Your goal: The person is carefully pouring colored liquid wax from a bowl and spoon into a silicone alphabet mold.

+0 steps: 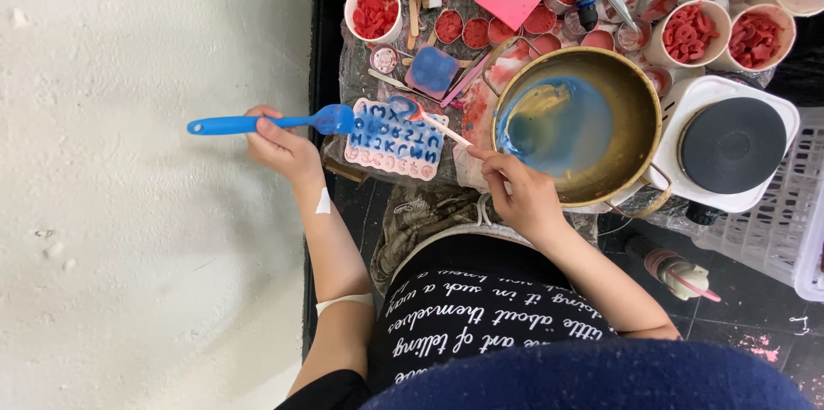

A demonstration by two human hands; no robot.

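Letter mould (pixel 393 141) on cluttered foil table (pixel 352 66) — left hand (pixel 279 151) grips blue spatula (pixel 257 123), right hand (pixel 519 195) pinches stick (pixel 442 128).

We see bright, even daylight, strongest on the white wall (pixel 154 247), which nearly washes out. Soft glare sits inside the pot (pixel 571 122). Below the pot, the floor falls dim. The dark blue shape along the bottom edge is blurred.

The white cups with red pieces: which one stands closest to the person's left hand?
The cup at the upper left of the table, above the letter mould, is closest to the left hand. The other two cups stand far right, behind the pot.
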